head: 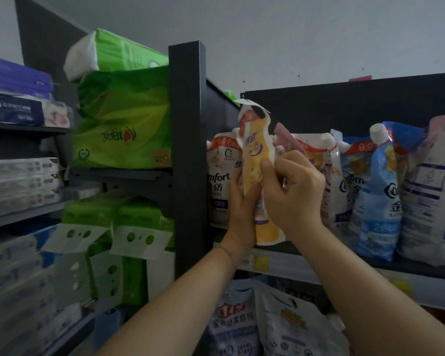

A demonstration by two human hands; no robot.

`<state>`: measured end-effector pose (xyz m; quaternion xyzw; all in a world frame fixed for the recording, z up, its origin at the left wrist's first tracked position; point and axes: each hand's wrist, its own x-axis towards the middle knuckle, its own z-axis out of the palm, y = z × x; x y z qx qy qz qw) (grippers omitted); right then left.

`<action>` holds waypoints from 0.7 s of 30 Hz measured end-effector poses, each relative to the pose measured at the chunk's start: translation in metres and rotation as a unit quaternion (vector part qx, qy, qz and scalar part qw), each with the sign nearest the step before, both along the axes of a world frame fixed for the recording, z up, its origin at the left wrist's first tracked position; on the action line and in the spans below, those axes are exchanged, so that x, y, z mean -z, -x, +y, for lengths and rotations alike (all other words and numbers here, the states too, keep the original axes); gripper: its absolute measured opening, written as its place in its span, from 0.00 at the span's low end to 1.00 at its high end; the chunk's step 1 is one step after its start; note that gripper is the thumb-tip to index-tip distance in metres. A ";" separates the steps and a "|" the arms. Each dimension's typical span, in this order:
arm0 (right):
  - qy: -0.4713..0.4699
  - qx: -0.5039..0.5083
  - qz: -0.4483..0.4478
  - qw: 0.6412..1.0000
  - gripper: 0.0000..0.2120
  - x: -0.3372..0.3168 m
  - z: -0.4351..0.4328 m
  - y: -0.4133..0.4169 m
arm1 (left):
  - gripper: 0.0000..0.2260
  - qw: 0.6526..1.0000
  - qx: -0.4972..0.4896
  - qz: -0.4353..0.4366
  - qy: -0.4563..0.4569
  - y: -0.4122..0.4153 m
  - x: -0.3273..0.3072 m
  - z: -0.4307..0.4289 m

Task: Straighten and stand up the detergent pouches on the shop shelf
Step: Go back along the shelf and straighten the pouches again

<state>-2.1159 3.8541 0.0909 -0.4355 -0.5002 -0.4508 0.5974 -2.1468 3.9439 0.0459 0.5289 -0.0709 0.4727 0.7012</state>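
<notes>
Yellow pouch (253, 160): in the middle of the picture, held up by both hands. It is upright, with its top leaning a little to 11 o'clock. Its bottom is right at the front of the shelf, but I cannot tell if it touches.
Left hand (242, 201): at 7 o'clock from the middle of the yellow pouch. Its fingers are curled round the pouch's left edge and grip it low down.
Right hand (293, 191): at 4 o'clock from the middle of the yellow pouch. Its thumb presses on the front and its curled fingers hold the right side.
White pouch (220, 181): at 9 o'clock from the yellow pouch, just beside it. It stands upright against the black post.
Pink pouch (284, 134): at 2 o'clock, behind the yellow pouch. Only its tilted top shows.
Blue pouches (378, 201): at 3 o'clock from the right hand. They stand in a row, packed close and leaning on each other.
Big white pouch (429, 196): at 3 o'clock, at the far end of the row, touching the blue pouches.
Shelf (306, 268): a dark board under the row, at 6 o'clock from the hands. A yellow price tag (260, 262) sits on its front edge.
Black post (188, 150): upright, at 9 o'clock from the white pouch.
Green packs (123, 119): at 9 o'clock from the post, stacked up.
Lower pouches (280, 327): at 6 o'clock, under the shelf, between the two arms.
</notes>
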 end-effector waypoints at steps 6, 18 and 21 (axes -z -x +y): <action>0.026 -0.041 -0.035 0.998 0.17 0.000 0.011 -0.012 | 0.31 0.979 -0.189 -0.044 -0.058 0.013 0.003 -0.005; 0.368 -0.054 0.323 0.870 0.15 0.031 0.021 -0.069 | 0.41 0.756 -0.512 0.317 -0.256 -0.014 0.038 0.008; 0.397 -0.144 0.354 0.835 0.14 0.034 0.021 -0.074 | 0.39 0.711 -0.549 0.327 -0.294 -0.016 0.039 0.009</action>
